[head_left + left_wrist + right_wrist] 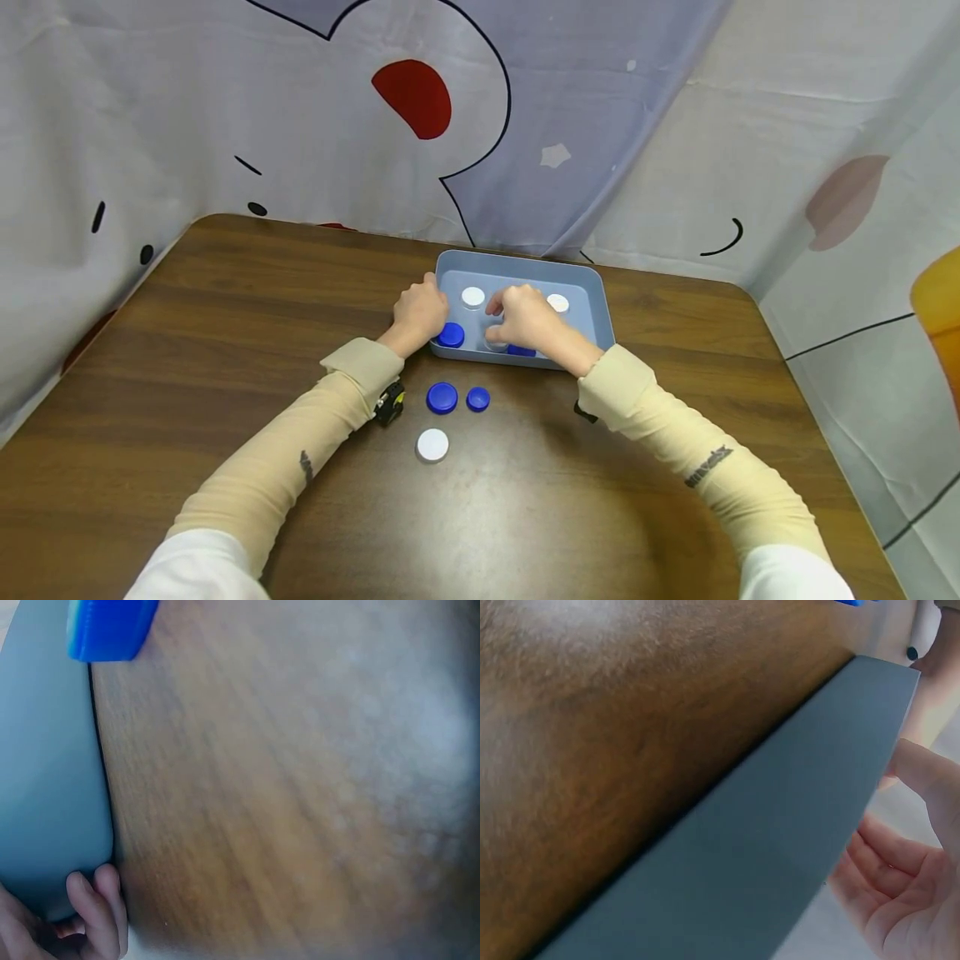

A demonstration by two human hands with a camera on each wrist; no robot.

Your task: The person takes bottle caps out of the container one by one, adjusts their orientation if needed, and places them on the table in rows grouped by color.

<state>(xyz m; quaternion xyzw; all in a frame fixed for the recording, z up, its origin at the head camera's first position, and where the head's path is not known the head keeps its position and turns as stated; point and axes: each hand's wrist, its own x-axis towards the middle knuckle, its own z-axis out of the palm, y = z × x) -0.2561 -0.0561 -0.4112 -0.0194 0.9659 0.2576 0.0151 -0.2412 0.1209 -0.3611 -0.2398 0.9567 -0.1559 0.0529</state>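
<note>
A grey-blue tray [525, 265] lies near the back of the table, and my left hand [422, 312] grips its left side. Fingers of that hand curl at the tray's corner in the left wrist view. My right hand [528, 318] is over the tray's inside, thumb and fingers bent and apart around a pale, clear-sided round piece [496, 343] that they partly hide. Also in the tray are a blue round cap [451, 335] at the front left, another blue piece [521, 351] at the front wall, and white round pieces [472, 297], one [558, 302] beyond my right hand.
In front of the tray, on the brown wooden table [570, 500], lie a larger blue cap [442, 397], a smaller blue cap [477, 399] and a white cap [432, 445]. A printed curtain [600, 150] hangs behind the table's back edge.
</note>
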